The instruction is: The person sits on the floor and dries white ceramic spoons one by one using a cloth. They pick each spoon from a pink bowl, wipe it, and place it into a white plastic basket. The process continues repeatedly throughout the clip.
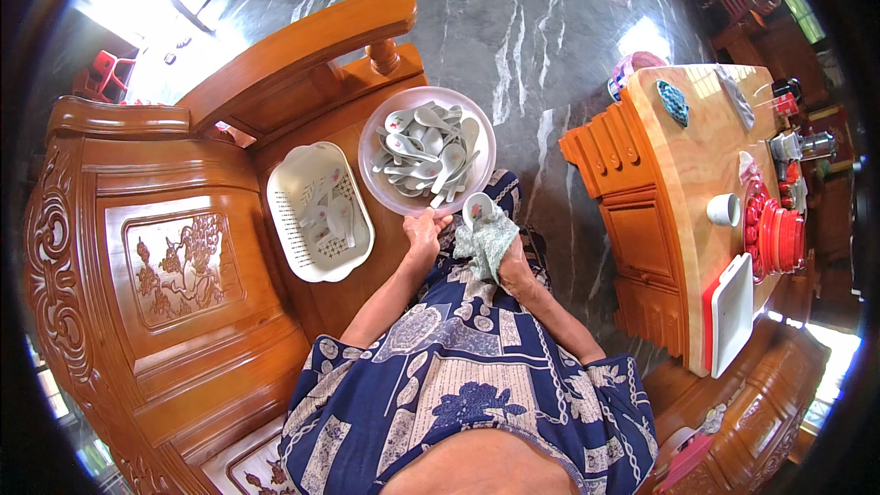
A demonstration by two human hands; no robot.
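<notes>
My left hand (425, 228) is at the near rim of a round translucent plastic basin (366, 172). Its fingertips meet the rim beside the handle end of a white spoon (438, 201); whether they pinch the rim or the handle is unclear. Inside the basin lie many white ceramic soup spoons (432, 141), some with red flower prints. In my right hand (510, 262) is a pale green cloth (487, 242), bunched around a flower-printed spoon (476, 210) whose bowl sticks out of the top. Left of the basin, a white perforated plastic basket (278, 220) holds a few similar spoons (340, 216).
Basin and basket rest on a carved wooden bench (313, 299) with an armrest (309, 48). To the right stands a wooden table (677, 172) bearing a white cup (723, 210), red dishes (777, 237), a white tray (732, 316) and a blue patterned cloth (672, 103). Below is a dark marbled floor (509, 27).
</notes>
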